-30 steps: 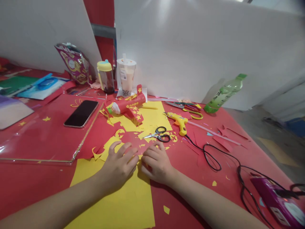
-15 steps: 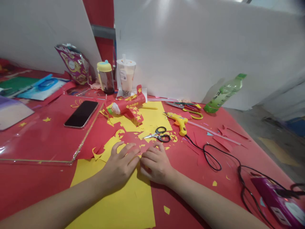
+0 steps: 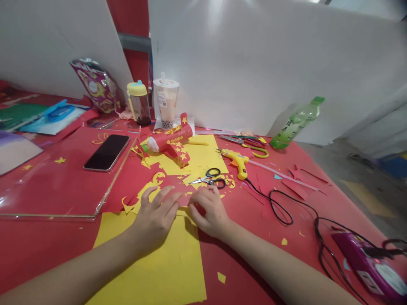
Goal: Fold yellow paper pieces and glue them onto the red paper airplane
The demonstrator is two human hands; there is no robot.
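Note:
My left hand (image 3: 155, 218) rests on the far edge of a yellow paper sheet (image 3: 165, 271), its fingers spread and stretched forward. At the sheet's far right corner my right hand (image 3: 210, 212) is curled, thumb and fingers closing on the paper edge. A narrow raised or folded strip of the sheet shows between both hands; the fingertips partly hide it. Just beyond them lie small black-handled scissors (image 3: 211, 178) among yellow cut-out scraps. Farther back a red paper rocket-like model (image 3: 170, 140) with yellow stars lies on another yellow sheet (image 3: 213, 156).
A yellow glue gun (image 3: 237, 162) lies to the right, its black cord (image 3: 280, 201) looping toward a purple power strip (image 3: 369, 267). A phone (image 3: 107, 152) is at left. Behind stand a yellow-lidded bottle (image 3: 139, 103), a milk tea cup (image 3: 167, 103) and a tilted green bottle (image 3: 295, 123).
My hands have moved slightly apart, showing more of the paper edge between them. The right thumb has come farther into view. The whole view has shifted a little.

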